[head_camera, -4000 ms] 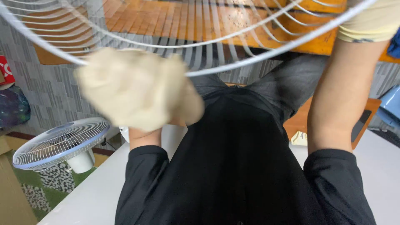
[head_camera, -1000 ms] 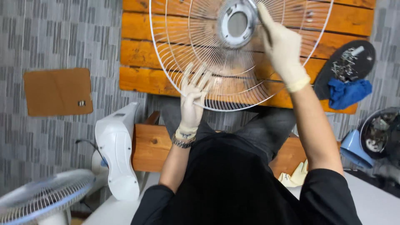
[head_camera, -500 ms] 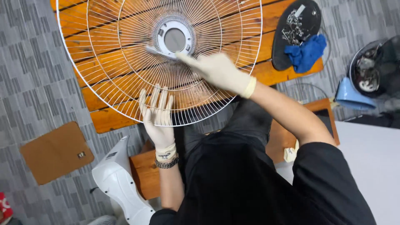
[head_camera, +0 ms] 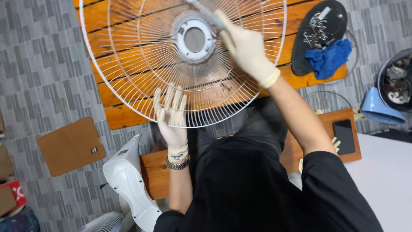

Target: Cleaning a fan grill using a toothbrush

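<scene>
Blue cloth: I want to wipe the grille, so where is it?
The blue cloth lies at the upper right of the head view, on a dark round plate, right of the grille.

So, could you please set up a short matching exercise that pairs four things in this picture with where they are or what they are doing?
Things:
1. left hand
2. right hand
3. blue cloth
4. brown mat

Places or states:
A. lying on the grey carpet at the left
B. fingers spread against the lower wires of the white fan guard
C. resting on the dark round plate at the upper right
D. holding a thin tool near the guard's middle ring

Pairs: 1-B, 2-D, 3-C, 4-A
</scene>
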